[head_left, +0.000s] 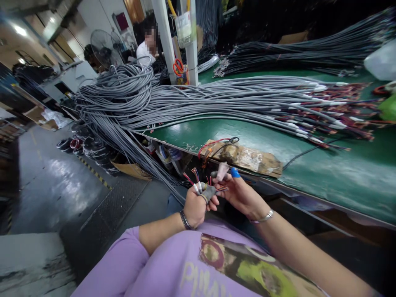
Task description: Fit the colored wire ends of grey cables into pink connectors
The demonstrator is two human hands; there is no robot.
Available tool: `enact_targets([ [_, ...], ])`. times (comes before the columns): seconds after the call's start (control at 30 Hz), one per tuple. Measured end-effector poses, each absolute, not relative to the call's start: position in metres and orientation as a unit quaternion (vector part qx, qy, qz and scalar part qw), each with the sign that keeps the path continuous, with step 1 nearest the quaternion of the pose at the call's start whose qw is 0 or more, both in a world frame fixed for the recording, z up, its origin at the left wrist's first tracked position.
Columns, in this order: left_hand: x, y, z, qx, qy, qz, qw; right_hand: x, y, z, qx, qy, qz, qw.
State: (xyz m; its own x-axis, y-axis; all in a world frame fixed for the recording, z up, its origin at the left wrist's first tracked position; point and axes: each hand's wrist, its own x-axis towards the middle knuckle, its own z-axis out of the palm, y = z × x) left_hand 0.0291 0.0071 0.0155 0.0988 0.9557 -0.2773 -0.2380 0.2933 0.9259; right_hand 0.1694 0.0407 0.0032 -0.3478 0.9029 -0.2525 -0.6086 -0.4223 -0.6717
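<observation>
My left hand point(198, 204), with a grey covering on its thumb, is closed around several cable ends. Their stripped cores fan out above the fist as red, blue and dark wires point(194, 175) with bare copper tips. More thin wires point(222, 189) stick out to the right, towards the other hand. My right hand point(236, 192) has its fingers bent in a pinch at these wires; a pale wrap covers one finger and blue tape another. The exact contact of its fingertips is partly hidden.
A large bundle of grey cables point(192, 101) lies across the green table point(309, 173) and hangs over its left edge. A taped cardboard piece point(256, 159) with a thin wire lies at the front edge. Black cables lie behind. A person point(147, 49) sits beyond the post point(192, 53).
</observation>
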Motion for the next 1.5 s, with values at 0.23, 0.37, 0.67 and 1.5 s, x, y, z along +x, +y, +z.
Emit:
enact_targets([
  [0.23,0.02,0.0,0.008,0.435,0.501,0.397,0.635,0.191,0.039,0.011,-0.369,-0.375,0.771,0.358],
  [0.37,0.018,0.0,0.011,0.483,0.482,0.336,0.65,0.188,0.04,0.021,-0.386,-0.471,0.724,0.323],
  [0.67,0.011,0.007,0.017,0.474,0.479,0.285,0.681,0.188,0.029,0.016,-0.419,-0.51,0.652,0.372],
  [1.5,0.012,0.005,-0.001,0.354,0.474,0.454,0.666,0.155,0.013,0.015,-0.467,-0.412,0.649,0.437],
])
